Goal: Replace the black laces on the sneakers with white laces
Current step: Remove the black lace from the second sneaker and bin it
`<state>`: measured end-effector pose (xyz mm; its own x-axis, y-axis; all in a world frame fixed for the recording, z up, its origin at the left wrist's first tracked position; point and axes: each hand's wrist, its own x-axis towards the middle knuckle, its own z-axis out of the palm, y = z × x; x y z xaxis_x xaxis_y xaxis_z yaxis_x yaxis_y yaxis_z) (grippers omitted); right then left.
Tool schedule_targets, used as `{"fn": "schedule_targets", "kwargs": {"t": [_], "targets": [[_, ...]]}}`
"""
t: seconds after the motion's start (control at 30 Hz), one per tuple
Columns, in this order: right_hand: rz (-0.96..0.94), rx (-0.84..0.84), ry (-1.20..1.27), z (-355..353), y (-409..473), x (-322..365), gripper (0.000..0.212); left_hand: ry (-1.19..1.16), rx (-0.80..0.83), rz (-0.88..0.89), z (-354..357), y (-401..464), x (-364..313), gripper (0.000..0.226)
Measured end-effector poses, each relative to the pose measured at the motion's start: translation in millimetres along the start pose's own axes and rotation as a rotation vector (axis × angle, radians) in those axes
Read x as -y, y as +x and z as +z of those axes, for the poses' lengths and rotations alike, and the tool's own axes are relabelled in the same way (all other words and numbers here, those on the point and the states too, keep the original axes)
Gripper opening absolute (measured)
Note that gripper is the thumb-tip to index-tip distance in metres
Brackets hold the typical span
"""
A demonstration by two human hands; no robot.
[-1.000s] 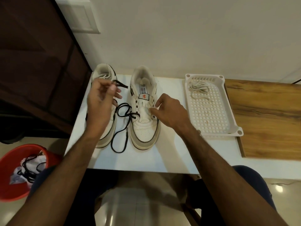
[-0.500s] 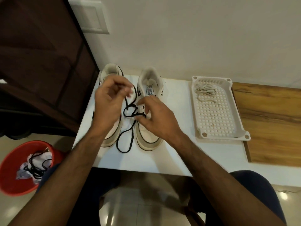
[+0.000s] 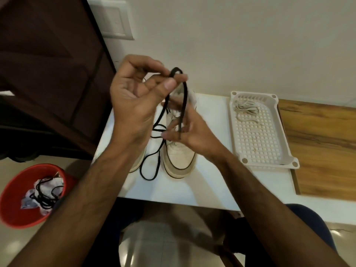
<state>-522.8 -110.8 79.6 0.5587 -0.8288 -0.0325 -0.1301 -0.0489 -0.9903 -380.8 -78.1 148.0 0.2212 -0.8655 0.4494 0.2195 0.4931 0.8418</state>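
Two white sneakers stand side by side on the white table (image 3: 202,187). The right sneaker (image 3: 181,158) shows its toe; the left sneaker (image 3: 137,162) is mostly hidden behind my left forearm. My left hand (image 3: 134,97) is raised above them and pinches a loop of the black lace (image 3: 148,166) between thumb and forefinger. The lace hangs down to the table between the shoes. My right hand (image 3: 190,132) is lower, over the right sneaker, pinching one hanging strand of the same lace. White laces (image 3: 245,109) lie in the white perforated tray (image 3: 258,162).
A red bucket (image 3: 13,209) on the floor at the lower left holds black laces and crumpled paper. A dark wooden cabinet (image 3: 48,74) stands to the left of the table. A wooden board (image 3: 323,147) lies right of the tray.
My left hand has lifted upward with the black lace, drawing a loop high above the shoes. My right hand has shifted to hold a hanging strand.
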Motion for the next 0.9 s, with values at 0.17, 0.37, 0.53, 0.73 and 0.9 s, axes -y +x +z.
{"fn": "schedule_targets", "kwargs": {"t": [0.17,0.37,0.53,0.73,0.9], "targets": [[0.02,0.467,0.213,13.1,-6.8,10.8,0.018,0.037,-0.073,-0.001,4.7,3.3,8.1,0.029],[0.225,-0.367,0.102,-60.6,-7.7,1.7,0.018,0.712,-0.058,-0.004,-49.7,-10.1,45.0,0.017],[0.364,-0.575,-0.286,-87.8,-15.6,-24.3,0.012,1.108,0.698,-0.281,-80.1,-24.7,67.7,0.018],[0.25,-0.497,-0.714,-70.6,-14.7,-25.7,0.047,1.252,0.747,-0.204,-72.0,-34.0,75.0,0.025],[0.042,-0.382,-0.758,-37.0,-11.2,-26.3,0.056,1.303,0.757,-0.115,-72.8,-34.0,80.5,0.027]]}}
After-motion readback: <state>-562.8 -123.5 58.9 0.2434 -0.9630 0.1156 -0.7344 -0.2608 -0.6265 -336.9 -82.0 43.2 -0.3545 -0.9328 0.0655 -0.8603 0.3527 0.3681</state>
